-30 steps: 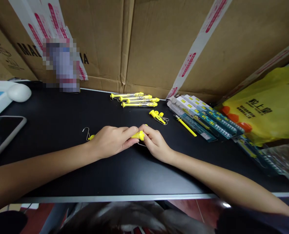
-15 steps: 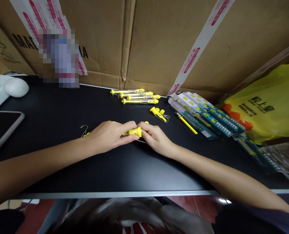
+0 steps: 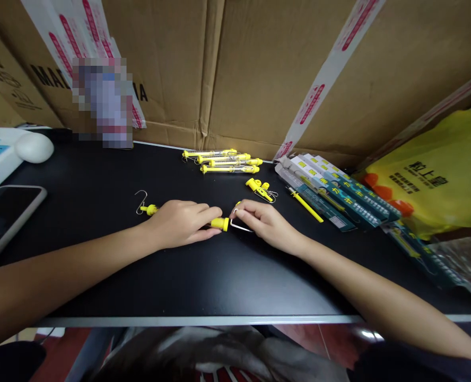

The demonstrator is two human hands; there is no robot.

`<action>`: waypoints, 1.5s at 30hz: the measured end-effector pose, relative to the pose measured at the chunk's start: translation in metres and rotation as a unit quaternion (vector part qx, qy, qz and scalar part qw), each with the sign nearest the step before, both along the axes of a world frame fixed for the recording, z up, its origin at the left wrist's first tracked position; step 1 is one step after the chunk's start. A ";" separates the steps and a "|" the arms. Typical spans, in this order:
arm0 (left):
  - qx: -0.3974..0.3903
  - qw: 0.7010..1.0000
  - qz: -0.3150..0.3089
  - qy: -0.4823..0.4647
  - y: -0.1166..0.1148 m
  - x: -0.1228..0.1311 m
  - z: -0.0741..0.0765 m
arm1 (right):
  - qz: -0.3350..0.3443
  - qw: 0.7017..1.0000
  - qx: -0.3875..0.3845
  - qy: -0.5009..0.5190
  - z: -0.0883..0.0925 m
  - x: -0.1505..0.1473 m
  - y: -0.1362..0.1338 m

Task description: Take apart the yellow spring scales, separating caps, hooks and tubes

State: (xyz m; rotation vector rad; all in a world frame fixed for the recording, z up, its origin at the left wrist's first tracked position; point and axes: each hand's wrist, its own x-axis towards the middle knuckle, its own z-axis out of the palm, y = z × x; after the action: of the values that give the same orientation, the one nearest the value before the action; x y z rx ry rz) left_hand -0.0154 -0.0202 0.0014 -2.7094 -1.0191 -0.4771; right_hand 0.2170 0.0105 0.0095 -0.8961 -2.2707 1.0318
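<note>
My left hand (image 3: 185, 223) is wrapped round a yellow-ended spring scale (image 3: 220, 224) lying roughly level above the black table. An S-shaped metal hook (image 3: 140, 202) sticks out past its far left end, while my fingers hide the middle of its tube. Just right of the scale's yellow end, my right hand (image 3: 262, 220) pinches a bent metal wire hook (image 3: 240, 228). A bit of yellow shows behind those fingertips. I cannot tell whether the wire touches the scale. Beyond my right hand lie small yellow parts with metal hooks (image 3: 261, 190).
Several spring scales (image 3: 229, 169) lie by the cardboard box (image 3: 251, 74) at the back. To the right are a yellow rod (image 3: 305, 205), teal-and-white packages (image 3: 334, 193) and a yellow bag (image 3: 438, 170). A phone (image 3: 10, 220) and a white device (image 3: 0, 154) sit at the left.
My right hand has drawn slightly right, away from the scale's end, and the bent wire hook now shows. More of the scale's left end and its S-hook is visible.
</note>
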 end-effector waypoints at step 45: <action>0.024 0.998 0.030 -0.053 0.006 -0.001 -0.006 | -0.043 0.955 0.283 -0.081 -0.014 0.005 -0.004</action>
State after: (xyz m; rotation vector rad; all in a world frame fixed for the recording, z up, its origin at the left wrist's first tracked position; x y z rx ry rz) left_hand -0.0159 -0.0140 -0.0049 -2.6287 -1.0971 -0.6311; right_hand 0.2225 0.0064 -0.0045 -0.8353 -2.4364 0.2390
